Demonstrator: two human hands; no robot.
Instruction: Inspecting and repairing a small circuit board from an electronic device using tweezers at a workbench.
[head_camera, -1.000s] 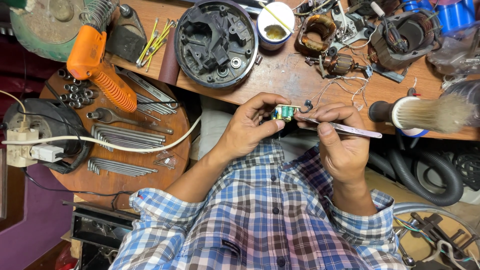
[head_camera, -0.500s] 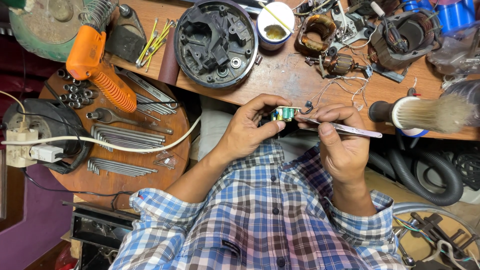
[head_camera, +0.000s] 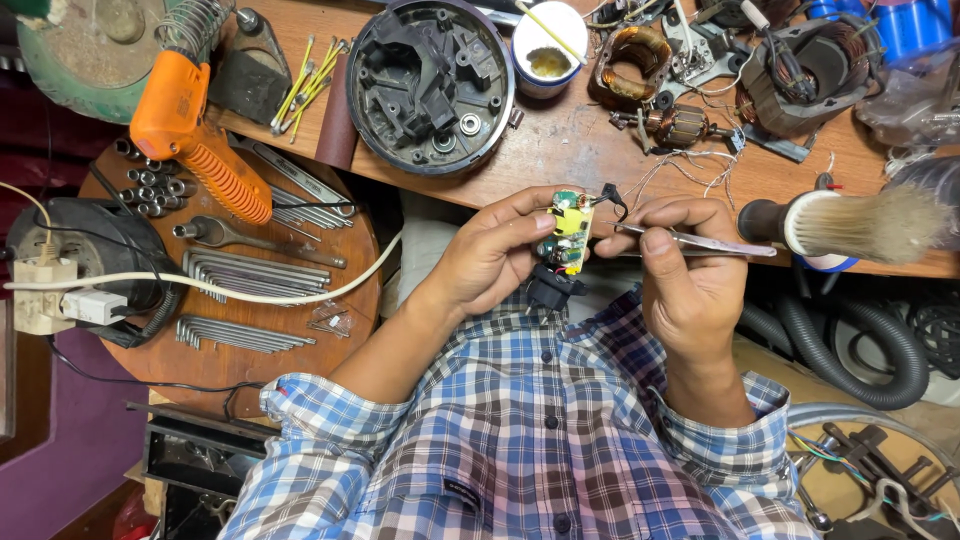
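Note:
My left hand (head_camera: 495, 250) grips a small yellow-green circuit board (head_camera: 568, 232) with a black part at its lower end, held upright in front of my chest. My right hand (head_camera: 685, 265) pinches a pair of metal tweezers (head_camera: 700, 240). The tweezer tips reach toward the board's upper right corner, where a short black wire (head_camera: 612, 198) sticks out. Both forearms wear blue checked sleeves.
A wooden bench (head_camera: 570, 150) carries a round black motor housing (head_camera: 430, 80), a white cup (head_camera: 548, 45), copper coils (head_camera: 630, 55) and a brush (head_camera: 850, 225). At left lie an orange soldering gun (head_camera: 195, 135), hex keys (head_camera: 235, 275) and a white cable (head_camera: 250, 295). Black hoses (head_camera: 860, 350) are at right.
The board in my left hand has turned more upright and shows its face. The tweezers stay at its upper corner. Both hands have barely shifted.

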